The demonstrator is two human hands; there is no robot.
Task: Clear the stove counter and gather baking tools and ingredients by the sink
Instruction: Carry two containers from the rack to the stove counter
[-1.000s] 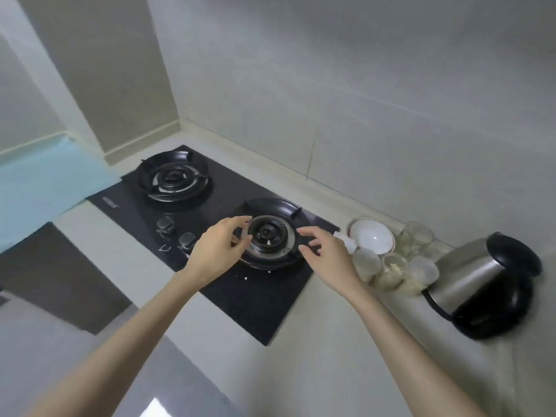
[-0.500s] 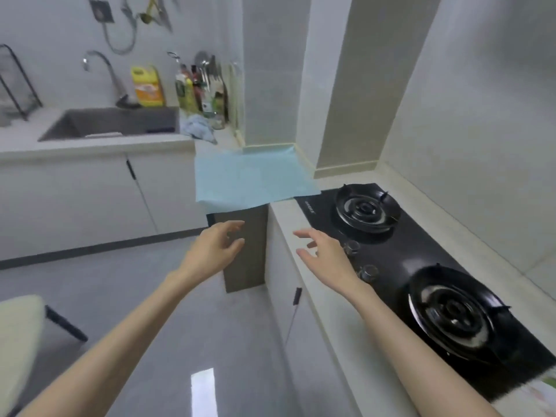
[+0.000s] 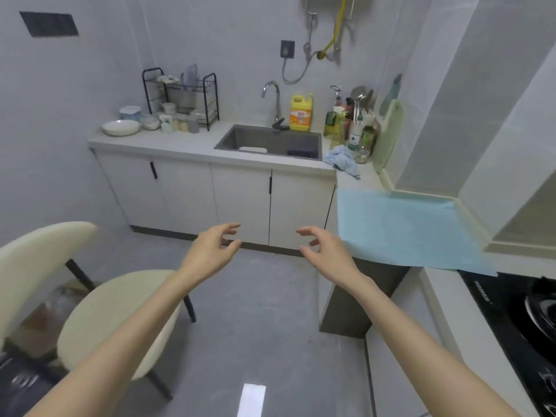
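Both of my grips are empty. The left grip [image 3: 210, 251] and the right grip [image 3: 328, 251] hang side by side over the floor with a gap between them, fingers loosely curled and pinching nothing. Just right of my right grip a blue mat [image 3: 400, 230] is spread over the table's corner. Further right and lower, at the edge of view, is the black stove [image 3: 511, 314]; only part of one burner shows, so I cannot tell what is left on that side. Straight ahead, well beyond both grips, is the sink [image 3: 234, 139], with its tap [image 3: 272, 97] and a yellow bottle [image 3: 301, 113] behind it. Ahead and left of my left grip, on the table [image 3: 180, 145] beside the sink, a white dish [image 3: 121, 127] and a cluster of small jars and tubs [image 3: 171, 121] stand by a black wire rack [image 3: 207, 97]. Those look to me like baking things set by the sink, so I judge I am between carries. The next move, I think, calls for reaching whatever remains to be gathered and closing a grip on it, while steering clear of the cream chair [image 3: 114, 311] below my left arm.
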